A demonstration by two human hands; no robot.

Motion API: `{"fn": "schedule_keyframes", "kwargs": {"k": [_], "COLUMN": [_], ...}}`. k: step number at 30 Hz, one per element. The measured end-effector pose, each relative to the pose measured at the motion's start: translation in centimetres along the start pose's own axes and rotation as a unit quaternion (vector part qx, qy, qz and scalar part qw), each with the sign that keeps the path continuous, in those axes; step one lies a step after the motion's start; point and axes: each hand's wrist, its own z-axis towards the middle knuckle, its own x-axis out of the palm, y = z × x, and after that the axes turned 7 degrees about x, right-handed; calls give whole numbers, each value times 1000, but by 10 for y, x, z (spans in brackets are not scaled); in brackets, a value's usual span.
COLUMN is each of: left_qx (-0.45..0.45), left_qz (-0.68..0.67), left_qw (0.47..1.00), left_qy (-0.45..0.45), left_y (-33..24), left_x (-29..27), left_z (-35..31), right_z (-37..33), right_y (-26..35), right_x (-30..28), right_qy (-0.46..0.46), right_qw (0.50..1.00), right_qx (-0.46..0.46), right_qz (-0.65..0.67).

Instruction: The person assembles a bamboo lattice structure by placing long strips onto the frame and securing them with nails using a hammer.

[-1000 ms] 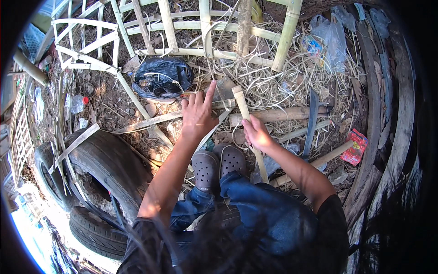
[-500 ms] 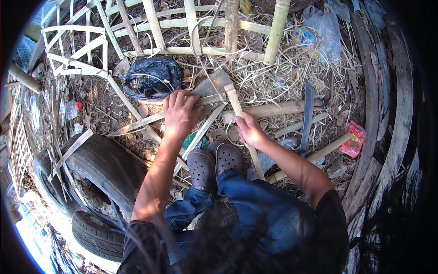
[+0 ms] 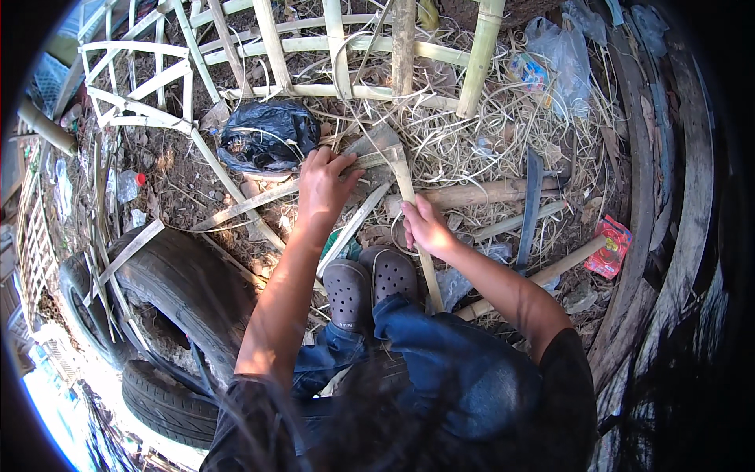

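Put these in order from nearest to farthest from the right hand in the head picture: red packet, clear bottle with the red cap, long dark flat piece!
Starting from the right hand:
1. Long dark flat piece: nearest, off to its right.
2. Red packet: farther out, same side.
3. Clear bottle with the red cap: farthest, way over left.

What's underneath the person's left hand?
A bamboo strip shows on both sides of the left hand. The hand covers the stretch between, so whatever lies directly beneath its palm cannot be seen.
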Motion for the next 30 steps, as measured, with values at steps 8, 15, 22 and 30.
{"fn": "schedule_keyframes", "kwargs": {"k": [8, 15, 22, 30], "left_qx": [-24, -58, -57, -53], "left_qz": [-6, -50, -110, -96], "left_qw": [1000, 997, 992, 993], "left_qy": [-12, -25, -12, -34], "left_y": [5, 4, 9, 8], "left_x": [-1, 6, 9, 11], "left_z": [-2, -2, 0, -4], "right_z": [-1, 3, 3, 3], "right_y": [0, -6, -7, -15], "right_x": [1, 4, -2, -6], "right_qy": [12, 16, 23, -19], "right_qw": [1000, 1000, 1000, 996], "right_qx": [3, -9, -1, -68], "right_qz": [7, 20, -2, -51]}}
